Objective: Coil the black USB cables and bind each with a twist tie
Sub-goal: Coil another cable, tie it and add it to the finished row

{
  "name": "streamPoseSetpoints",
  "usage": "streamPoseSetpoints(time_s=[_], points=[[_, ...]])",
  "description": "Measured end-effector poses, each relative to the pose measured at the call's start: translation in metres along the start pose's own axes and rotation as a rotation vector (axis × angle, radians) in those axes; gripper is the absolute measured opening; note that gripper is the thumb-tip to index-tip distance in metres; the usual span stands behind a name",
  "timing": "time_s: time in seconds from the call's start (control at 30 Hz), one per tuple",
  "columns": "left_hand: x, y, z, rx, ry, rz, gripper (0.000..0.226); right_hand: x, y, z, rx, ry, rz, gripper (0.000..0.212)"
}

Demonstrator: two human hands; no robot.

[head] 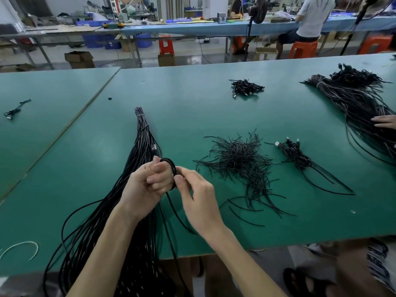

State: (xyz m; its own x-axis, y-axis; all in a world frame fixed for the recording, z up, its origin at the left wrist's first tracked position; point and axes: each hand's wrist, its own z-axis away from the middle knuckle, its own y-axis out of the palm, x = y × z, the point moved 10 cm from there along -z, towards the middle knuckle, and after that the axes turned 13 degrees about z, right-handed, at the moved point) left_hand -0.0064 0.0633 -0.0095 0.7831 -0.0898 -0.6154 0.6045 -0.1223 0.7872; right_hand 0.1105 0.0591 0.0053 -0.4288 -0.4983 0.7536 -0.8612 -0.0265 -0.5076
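Observation:
My left hand (pixel 150 181) is closed around a small coil of black USB cable (pixel 171 166), with the loops wrapped over its fingers. My right hand (pixel 197 194) pinches the same coil at its right side, and the cable's loose tail (pixel 175 211) hangs down between my wrists. Under my left arm lies a long bundle of straight black cables (pixel 139 151), tied near its far tip and running off the table's near edge. A loose heap of black twist ties (pixel 240 159) lies to the right of my hands.
Coiled cables lie at the right (pixel 297 155) and farther back (pixel 245 86). Another person's hand (pixel 385 122) rests on a big cable bundle (pixel 353 97) at the far right. The green table (pixel 192 103) has a seam on the left; a white tie (pixel 21 247) lies near its front edge.

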Motion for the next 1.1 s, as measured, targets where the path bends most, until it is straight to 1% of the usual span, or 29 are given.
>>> streamPoseSetpoints(time_s=[0.1,0.2,0.3,0.43,0.53,0.67,0.73,0.83,0.97,1.03,1.1], points=[[0.001,0.003,0.001,0.058,-0.034,-0.014,0.032,0.003,0.003,0.0,0.03,-0.033,-0.038,0.032],[0.003,0.005,0.001,0.088,-0.037,-0.085,0.034,0.003,-0.002,0.001,-0.017,-0.043,-0.005,0.029],[0.005,0.006,-0.002,0.081,-0.009,-0.188,0.036,0.0,-0.007,0.002,-0.075,-0.032,0.01,0.022],[-0.003,0.003,-0.003,0.005,0.117,-0.311,0.039,0.001,-0.013,0.002,-0.133,-0.039,0.025,0.02],[-0.007,0.003,-0.004,-0.035,0.21,-0.423,0.04,-0.003,-0.018,0.002,-0.187,-0.005,0.036,0.02],[-0.016,0.002,-0.002,-0.084,0.298,-0.617,0.038,-0.008,-0.024,0.002,-0.23,0.028,0.004,0.022],[-0.017,0.002,0.0,-0.08,0.303,-0.646,0.035,-0.008,-0.024,0.002,-0.222,0.032,0.003,0.022],[-0.013,0.004,0.0,-0.048,0.28,-0.589,0.031,-0.01,-0.022,0.001,-0.195,0.044,0.032,0.023],[-0.014,-0.001,0.0,-0.063,0.282,-0.559,0.026,-0.01,-0.019,0.0,-0.161,0.052,0.079,0.027],[-0.016,-0.006,-0.001,-0.097,0.301,-0.553,0.025,-0.007,-0.013,0.0,-0.114,0.043,0.077,0.031],[-0.018,-0.011,-0.001,-0.144,0.321,-0.559,0.024,-0.005,-0.002,-0.001,-0.013,0.05,0.035,0.043]])
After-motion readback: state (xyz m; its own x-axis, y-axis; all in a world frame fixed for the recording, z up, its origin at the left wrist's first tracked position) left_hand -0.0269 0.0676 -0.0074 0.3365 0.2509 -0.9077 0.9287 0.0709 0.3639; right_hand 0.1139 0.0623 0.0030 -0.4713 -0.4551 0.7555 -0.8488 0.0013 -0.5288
